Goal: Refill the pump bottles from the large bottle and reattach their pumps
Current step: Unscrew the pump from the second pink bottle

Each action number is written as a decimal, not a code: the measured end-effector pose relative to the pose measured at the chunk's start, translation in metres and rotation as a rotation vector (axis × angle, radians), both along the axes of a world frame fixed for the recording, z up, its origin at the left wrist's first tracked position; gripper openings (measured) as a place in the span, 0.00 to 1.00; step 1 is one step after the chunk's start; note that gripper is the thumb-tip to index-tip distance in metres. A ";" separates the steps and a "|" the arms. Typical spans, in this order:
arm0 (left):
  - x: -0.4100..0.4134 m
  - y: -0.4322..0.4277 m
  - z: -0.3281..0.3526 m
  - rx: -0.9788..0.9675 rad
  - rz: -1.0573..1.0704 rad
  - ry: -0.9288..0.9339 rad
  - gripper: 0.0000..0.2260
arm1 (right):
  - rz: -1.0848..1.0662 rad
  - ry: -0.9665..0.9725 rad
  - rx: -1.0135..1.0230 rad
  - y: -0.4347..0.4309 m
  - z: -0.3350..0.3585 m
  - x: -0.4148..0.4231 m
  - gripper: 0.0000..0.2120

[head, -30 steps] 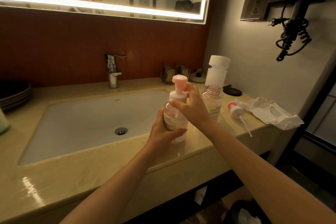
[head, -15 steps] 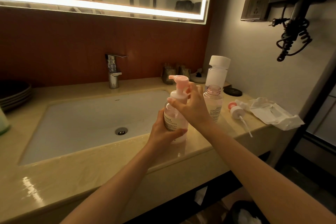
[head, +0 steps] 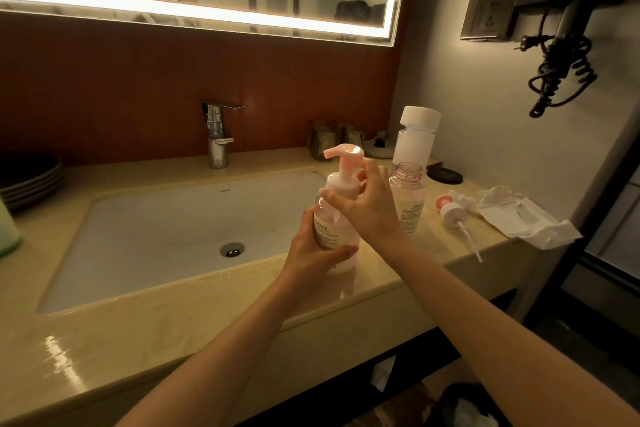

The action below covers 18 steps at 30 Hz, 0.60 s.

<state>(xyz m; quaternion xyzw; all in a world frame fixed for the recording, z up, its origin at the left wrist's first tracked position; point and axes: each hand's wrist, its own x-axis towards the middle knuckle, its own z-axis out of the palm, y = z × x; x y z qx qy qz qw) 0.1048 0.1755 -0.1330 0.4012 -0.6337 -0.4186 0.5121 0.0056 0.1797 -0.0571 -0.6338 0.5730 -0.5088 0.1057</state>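
A pink pump bottle (head: pixel 332 232) stands upright on the counter edge right of the sink, its pink pump (head: pixel 343 163) seated on the neck with the spout pointing left. My left hand (head: pixel 311 253) grips the bottle's body from the left. My right hand (head: pixel 370 208) curls around the pump's collar. Just behind my right hand stands a second pink bottle (head: pixel 408 198) with its neck uncovered. Its loose pump (head: pixel 453 211) lies on the counter to the right, tube pointing toward me. The large clear bottle (head: pixel 415 139) with a white cap stands behind.
The white sink basin (head: pixel 166 229) and chrome tap (head: pixel 218 135) lie to the left. A crumpled white wrapper (head: pixel 523 215) sits at the counter's right end, a black disc (head: pixel 445 175) near the wall. Dark plates (head: pixel 31 177) stack at far left. A hairdryer (head: pixel 564 28) hangs on the right wall.
The pump head has turned under my right hand: its spout now points left. The bottle and my left hand stay where they were.
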 end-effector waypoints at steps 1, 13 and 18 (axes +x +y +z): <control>0.000 -0.001 0.000 0.001 -0.001 0.003 0.30 | 0.005 -0.009 0.004 0.001 0.000 0.000 0.31; 0.000 0.001 0.000 -0.008 -0.007 0.009 0.29 | 0.110 -0.067 0.062 0.002 -0.003 -0.003 0.33; 0.000 0.002 0.001 0.004 -0.008 0.011 0.29 | 0.084 -0.043 0.001 0.007 -0.003 -0.004 0.31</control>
